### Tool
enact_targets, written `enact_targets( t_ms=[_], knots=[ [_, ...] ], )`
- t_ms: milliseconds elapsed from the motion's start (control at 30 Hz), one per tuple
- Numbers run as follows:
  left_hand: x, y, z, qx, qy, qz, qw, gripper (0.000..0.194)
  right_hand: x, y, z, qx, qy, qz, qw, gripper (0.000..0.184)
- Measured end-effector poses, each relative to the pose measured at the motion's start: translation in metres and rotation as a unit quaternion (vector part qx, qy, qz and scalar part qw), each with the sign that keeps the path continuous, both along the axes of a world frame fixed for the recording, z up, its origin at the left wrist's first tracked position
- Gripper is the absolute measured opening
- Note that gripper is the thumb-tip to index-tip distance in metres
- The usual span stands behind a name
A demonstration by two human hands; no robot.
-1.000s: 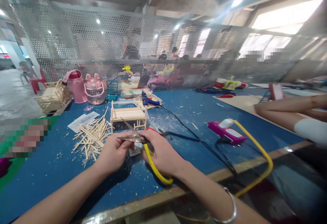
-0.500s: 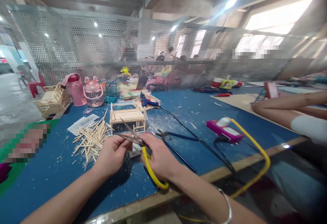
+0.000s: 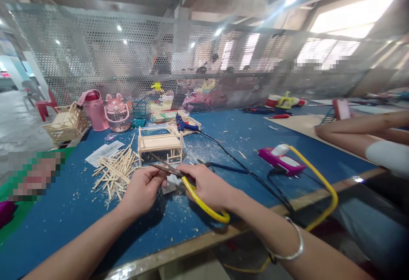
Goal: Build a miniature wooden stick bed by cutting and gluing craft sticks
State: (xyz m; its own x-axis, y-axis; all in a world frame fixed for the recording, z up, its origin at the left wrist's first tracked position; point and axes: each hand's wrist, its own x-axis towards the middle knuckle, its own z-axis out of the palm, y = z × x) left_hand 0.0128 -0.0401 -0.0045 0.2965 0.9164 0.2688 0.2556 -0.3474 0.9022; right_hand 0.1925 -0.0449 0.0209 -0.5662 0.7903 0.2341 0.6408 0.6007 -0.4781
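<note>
Head: scissors (image 3: 188, 185) in R hand (image 3: 211, 186)

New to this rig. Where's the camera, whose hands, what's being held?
No machine here: one head-worn camera takes every picture, looking forward and down at the wearer's bare hands. The right hand holds yellow-handled scissors; the left hand is closed beside the blades, and anything it pinches isn't clearly visible. On the blue table are a stick pile, a small stick-built frame, a glue gun and pliers. The arm at the right edge is another person's.
</note>
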Motion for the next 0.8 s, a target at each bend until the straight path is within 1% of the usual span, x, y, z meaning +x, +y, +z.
enact_targets(
  t_ms=[100, 200, 333, 433, 500, 600, 700, 800],
  knots=[
    [0.001, -0.001, 0.003, 0.004, -0.009, 0.004, 1.0, 0.023, 0.0, 0.001, -0.005, 0.048, 0.012, -0.014, 0.999, 0.03],
    [0.0, -0.003, 0.005, 0.03, -0.011, -0.003, 0.999, 0.019, -0.006, 0.0, -0.013, 0.095, 0.03, -0.036, 0.994, 0.037],
    [-0.001, -0.003, 0.005, 0.053, -0.008, -0.01, 0.998, 0.022, -0.014, -0.002, -0.017, 0.091, 0.054, -0.034, 0.994, 0.035],
    [-0.001, -0.002, 0.002, 0.04, -0.006, -0.004, 0.999, 0.023, -0.015, -0.002, -0.019, 0.085, 0.059, -0.034, 0.994, 0.033],
    [0.0, -0.001, 0.001, 0.024, -0.013, 0.001, 1.0, 0.023, -0.014, 0.0, -0.022, 0.086, 0.052, -0.043, 0.994, 0.035],
    [0.0, -0.001, 0.002, 0.022, -0.015, 0.025, 0.999, 0.022, -0.012, 0.003, -0.025, 0.097, 0.036, -0.049, 0.993, 0.037],
    [-0.002, 0.0, 0.003, 0.023, -0.01, 0.046, 0.999, 0.021, -0.011, 0.005, -0.023, 0.095, 0.019, -0.038, 0.995, 0.033],
    [-0.003, 0.001, 0.002, 0.015, -0.002, 0.044, 0.999, 0.02, -0.008, 0.006, -0.014, 0.072, 0.005, -0.02, 0.997, 0.029]
  ],
)
